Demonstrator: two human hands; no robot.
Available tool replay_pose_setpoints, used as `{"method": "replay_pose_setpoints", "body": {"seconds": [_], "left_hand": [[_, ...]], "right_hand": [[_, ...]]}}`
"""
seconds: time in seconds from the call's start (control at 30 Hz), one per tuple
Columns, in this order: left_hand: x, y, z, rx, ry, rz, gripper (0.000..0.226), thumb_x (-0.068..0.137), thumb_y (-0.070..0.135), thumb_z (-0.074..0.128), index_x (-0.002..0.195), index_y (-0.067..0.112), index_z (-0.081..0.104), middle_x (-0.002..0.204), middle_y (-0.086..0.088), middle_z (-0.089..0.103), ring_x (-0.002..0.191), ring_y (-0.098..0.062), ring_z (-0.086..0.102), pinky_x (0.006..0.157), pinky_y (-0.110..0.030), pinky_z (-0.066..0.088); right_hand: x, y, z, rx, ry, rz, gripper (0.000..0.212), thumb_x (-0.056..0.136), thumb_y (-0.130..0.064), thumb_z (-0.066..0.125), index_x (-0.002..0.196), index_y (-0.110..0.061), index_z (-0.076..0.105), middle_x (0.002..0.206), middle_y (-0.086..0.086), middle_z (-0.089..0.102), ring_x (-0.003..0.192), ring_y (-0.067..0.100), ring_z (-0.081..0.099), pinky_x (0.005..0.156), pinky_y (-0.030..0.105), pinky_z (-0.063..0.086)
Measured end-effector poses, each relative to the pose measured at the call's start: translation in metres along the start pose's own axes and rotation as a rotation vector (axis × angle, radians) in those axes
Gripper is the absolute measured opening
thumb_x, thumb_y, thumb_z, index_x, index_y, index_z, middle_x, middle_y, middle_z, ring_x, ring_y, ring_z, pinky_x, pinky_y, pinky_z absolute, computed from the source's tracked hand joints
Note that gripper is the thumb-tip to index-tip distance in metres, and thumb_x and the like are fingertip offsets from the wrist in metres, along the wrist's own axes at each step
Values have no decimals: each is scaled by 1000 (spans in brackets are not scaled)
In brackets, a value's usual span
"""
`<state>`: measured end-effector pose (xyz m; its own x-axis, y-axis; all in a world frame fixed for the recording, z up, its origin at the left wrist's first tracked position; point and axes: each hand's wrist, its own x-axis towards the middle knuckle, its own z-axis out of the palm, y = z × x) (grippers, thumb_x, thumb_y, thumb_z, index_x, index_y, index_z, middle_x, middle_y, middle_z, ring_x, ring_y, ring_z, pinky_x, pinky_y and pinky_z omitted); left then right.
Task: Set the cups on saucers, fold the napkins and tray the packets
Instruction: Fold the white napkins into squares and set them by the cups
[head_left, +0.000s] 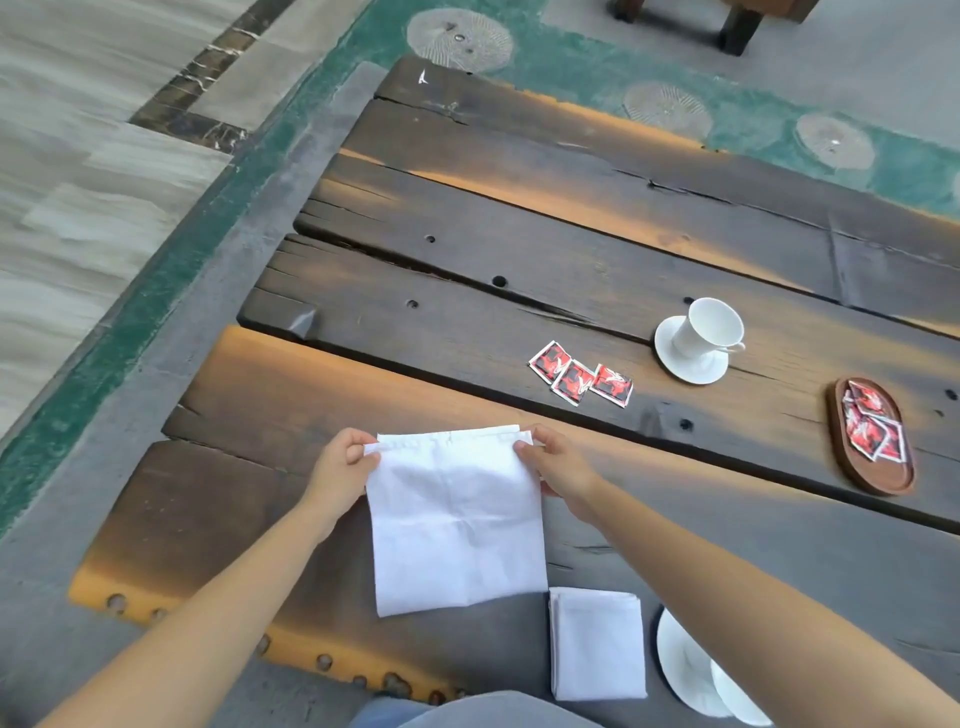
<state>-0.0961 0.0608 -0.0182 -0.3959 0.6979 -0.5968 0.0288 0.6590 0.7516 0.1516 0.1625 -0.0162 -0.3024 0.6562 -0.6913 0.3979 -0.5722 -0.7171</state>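
A white napkin (457, 525) lies half-folded on the dark wooden table (519, 249). My left hand (340, 470) pinches its far left corner and my right hand (558, 467) pinches its far right corner. A folded white napkin (597, 644) rests to the near right. Beside it a second saucer (685, 662) shows partly under my right forearm, with a white cup rim (737, 699) at its near edge. Farther off, a white cup (709, 327) stands on a saucer (691, 366). Three red packets (579, 379) lie loose on the table. A brown oval tray (878, 480) at the right holds several red packets (872, 426).
The table's left end (156, 571) drops to a grey and green floor. A wooden furniture leg (743, 26) stands beyond the far edge. My lap shows at the bottom edge of the view.
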Motion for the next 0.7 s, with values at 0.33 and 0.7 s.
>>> {"method": "replay_pose_setpoints", "body": {"seconds": [0.33, 0.7], "left_hand": [[32, -5, 18, 209, 57, 63, 6, 89, 7, 49, 91, 9, 54, 90, -10, 61, 76, -21, 52, 61, -29, 39], [36, -10, 25, 483, 129, 189, 3, 90, 15, 53, 92, 15, 52, 90, -4, 62, 75, -17, 56, 51, -21, 33]], "right_hand": [[32, 12, 7, -71, 184, -23, 10, 96, -12, 49, 88, -10, 54, 83, 12, 54, 73, 20, 48, 56, 24, 38], [34, 28, 2, -447, 227, -79, 13, 84, -8, 57, 94, -16, 58, 71, 0, 57, 66, 16, 51, 57, 26, 37]]}}
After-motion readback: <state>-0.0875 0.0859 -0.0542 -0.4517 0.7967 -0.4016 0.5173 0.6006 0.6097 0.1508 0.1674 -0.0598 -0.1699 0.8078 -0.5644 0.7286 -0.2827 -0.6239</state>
